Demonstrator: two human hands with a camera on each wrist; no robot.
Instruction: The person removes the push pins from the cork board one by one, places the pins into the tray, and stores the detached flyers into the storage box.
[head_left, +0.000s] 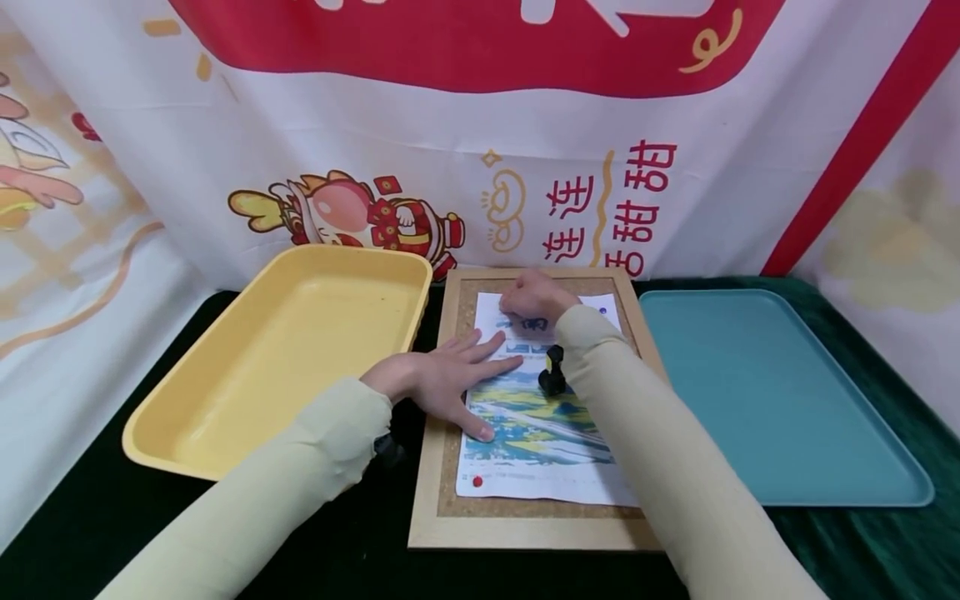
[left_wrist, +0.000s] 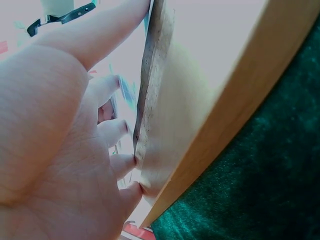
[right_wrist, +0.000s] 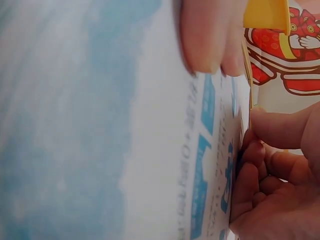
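Observation:
A printed paper sheet (head_left: 540, 483) with blue and yellow artwork lies on a wood-framed cork board (head_left: 450, 508). A red pushpin (head_left: 477, 482) sits in its lower left corner and a blue pushpin (head_left: 603, 311) near its upper right. My left hand (head_left: 450, 379) rests with spread fingers across the sheet's left edge. At the upper left corner, the fingers of my right hand (head_left: 538, 296) are curled against the sheet. In the right wrist view, a tiny greenish bit, seemingly a pushpin (right_wrist: 256, 106), shows at the thumb tip, mostly hidden by the fingers.
Left of the board stands a yellow tray (head_left: 225, 400), close to its frame. A blue tray (head_left: 787, 400) lies on the right, against the board's edge. Dark green cloth (head_left: 360, 542) covers the table, and a printed white curtain (head_left: 420, 125) hangs behind.

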